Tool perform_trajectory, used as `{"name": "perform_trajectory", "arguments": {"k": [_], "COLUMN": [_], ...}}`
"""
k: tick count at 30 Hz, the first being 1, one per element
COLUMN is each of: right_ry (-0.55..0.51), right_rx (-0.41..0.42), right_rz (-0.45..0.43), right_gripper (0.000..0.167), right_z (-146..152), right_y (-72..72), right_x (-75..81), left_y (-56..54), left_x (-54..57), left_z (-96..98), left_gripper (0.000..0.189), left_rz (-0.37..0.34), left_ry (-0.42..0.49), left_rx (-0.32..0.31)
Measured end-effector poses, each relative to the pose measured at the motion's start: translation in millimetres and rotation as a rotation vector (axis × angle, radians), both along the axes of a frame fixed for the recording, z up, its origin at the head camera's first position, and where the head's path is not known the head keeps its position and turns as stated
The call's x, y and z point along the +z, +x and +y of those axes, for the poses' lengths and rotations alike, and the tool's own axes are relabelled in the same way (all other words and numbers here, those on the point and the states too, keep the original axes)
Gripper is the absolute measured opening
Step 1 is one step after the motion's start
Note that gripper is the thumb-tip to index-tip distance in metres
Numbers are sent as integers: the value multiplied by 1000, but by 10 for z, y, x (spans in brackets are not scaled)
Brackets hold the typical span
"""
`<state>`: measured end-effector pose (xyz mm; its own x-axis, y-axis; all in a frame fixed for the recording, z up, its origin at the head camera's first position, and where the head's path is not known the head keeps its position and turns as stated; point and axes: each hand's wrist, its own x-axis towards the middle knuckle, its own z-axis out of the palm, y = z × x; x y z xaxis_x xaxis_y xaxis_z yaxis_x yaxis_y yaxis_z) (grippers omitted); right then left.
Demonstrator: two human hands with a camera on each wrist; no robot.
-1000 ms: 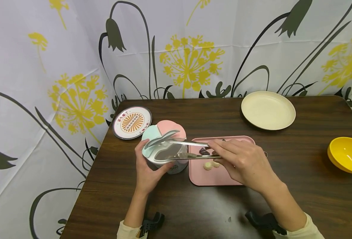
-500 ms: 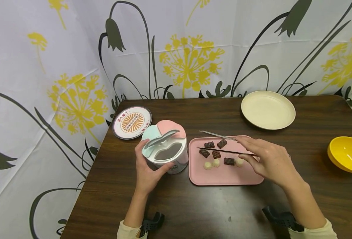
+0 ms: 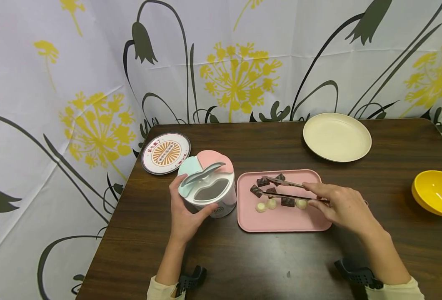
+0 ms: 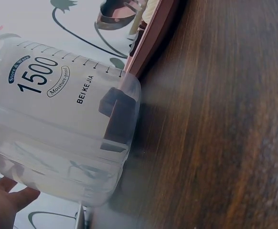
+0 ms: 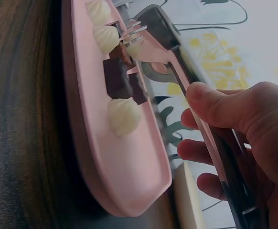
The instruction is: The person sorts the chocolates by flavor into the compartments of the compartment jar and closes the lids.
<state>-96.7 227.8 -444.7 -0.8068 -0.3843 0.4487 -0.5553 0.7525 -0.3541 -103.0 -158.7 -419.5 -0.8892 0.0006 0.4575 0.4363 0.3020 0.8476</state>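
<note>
My left hand grips a clear storage canister around its side; its lid has mint and pink sections, and one flap stands raised over an opening. Dark chocolate pieces show through its wall at the bottom in the left wrist view. With my right hand I hold metal tongs, their arms spread. The tong tips reach over dark chocolates on a pink tray, with no piece pinched between them. Cream-coloured swirled sweets sit beside the chocolates.
A white plate with an orange sunburst print lies behind the canister at the left. At the back right is a cream plate, and a yellow bowl stands at the far right. A patterned curtain hangs behind the table.
My right hand has carried the tongs from above the canister's opening to the right, then lowered the tips onto the tray's chocolates. The left hand and canister have stayed in place.
</note>
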Motion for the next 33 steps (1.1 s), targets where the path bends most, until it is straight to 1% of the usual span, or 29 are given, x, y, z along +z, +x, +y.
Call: {"name": "perform_trajectory", "arguments": {"k": [4, 9, 22, 26, 33], "right_ry": [11, 17, 35, 38, 35], "right_rx": [-14, -25, -47, -58, -58], "right_rz": [-36, -58, -101, -104, -70], "right_gripper": [49, 49, 44, 42, 40], "right_z": [12, 13, -18, -15, -21], "right_y": [-14, -24, -21, -17, -10], "right_x": [-56, -93, -71, -79, -79], "left_y": [-6, -8, -6, -5, -7], "left_x": [-5, -12, -6, -7, -12], "left_z": [-3, -6, -7, -5, -4], "left_gripper": [95, 96, 95, 95, 96], "left_rz": [1, 3, -2, 3, 0], "left_ry": [13, 25, 26, 26, 25], "left_rx": [-6, -12, -14, -12, -12]}}
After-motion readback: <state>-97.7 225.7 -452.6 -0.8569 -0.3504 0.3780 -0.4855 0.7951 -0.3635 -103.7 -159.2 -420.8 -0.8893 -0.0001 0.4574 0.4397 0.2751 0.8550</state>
